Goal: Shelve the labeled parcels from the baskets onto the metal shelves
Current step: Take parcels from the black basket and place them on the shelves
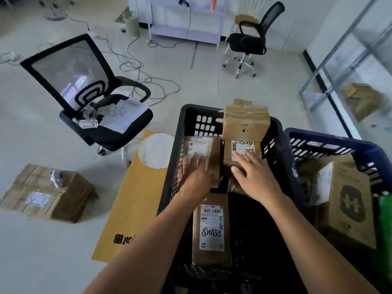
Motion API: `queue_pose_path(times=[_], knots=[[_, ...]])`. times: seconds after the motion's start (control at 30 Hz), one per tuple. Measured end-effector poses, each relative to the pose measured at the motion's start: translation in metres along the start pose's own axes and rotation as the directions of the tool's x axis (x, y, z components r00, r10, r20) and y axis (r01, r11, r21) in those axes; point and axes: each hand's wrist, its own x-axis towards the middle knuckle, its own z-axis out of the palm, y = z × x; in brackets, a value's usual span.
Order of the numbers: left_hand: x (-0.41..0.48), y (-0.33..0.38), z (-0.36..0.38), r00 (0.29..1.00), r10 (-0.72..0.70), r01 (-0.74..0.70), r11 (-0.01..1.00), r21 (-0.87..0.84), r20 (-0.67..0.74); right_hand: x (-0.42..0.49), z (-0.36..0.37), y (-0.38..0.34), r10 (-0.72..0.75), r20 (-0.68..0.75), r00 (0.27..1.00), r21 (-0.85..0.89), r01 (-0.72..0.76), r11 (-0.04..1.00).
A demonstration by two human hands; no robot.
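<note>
Your forearms reach down into the black basket [169, 187] at your feet, a blue basket [331, 141] beside it on the right. Inside lie labeled parcels. Your left hand [194, 174] rests flat, fingers spread, on a brown parcel [203, 153], not yet gripping. Your right hand [254, 177] lies open on a smaller labeled parcel [241, 148] under a taped box [246, 124]. Curl fingers under the edges before lifting, so the box on top does not slide.

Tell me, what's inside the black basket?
The black basket holds brown parcels: a labeled one, two under the left hand and right hand, one taped box. Anything beneath is hidden.
</note>
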Motion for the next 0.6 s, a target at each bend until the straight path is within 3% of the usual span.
queue_pose_path(times=[0.07, 0.2, 0.33, 0.5, 0.6], knots=[[0.007, 0.000, 0.007, 0.998, -0.054, 0.055, 0.997, -0.054, 0.026, 0.009, 0.008, 0.005, -0.017, 0.020, 1.000, -0.045, 0.018, 0.999], [0.007, 0.000, 0.012, 0.998, 0.006, 0.006, 0.981, -0.192, 0.062, 0.008, 0.025, 0.018, -0.010, -0.012, 1.000, -0.003, 0.010, 1.000], [0.011, -0.010, 0.032, 0.990, 0.011, -0.027, 0.994, -0.110, -0.140, 0.001, 0.039, 0.029, 0.013, -0.063, 0.998, 0.074, -0.008, 0.997], [0.010, -0.008, 0.030, 0.986, -0.109, 0.033, 0.870, -0.492, -0.127, 0.007, 0.034, 0.026, 0.031, -0.048, 0.998, 0.084, -0.027, 0.996], [0.012, -0.004, 0.026, 0.959, -0.263, 0.167, 0.826, -0.539, -0.105, 0.008, 0.030, 0.028, 0.054, -0.016, 0.998, 0.117, -0.052, 0.992]])
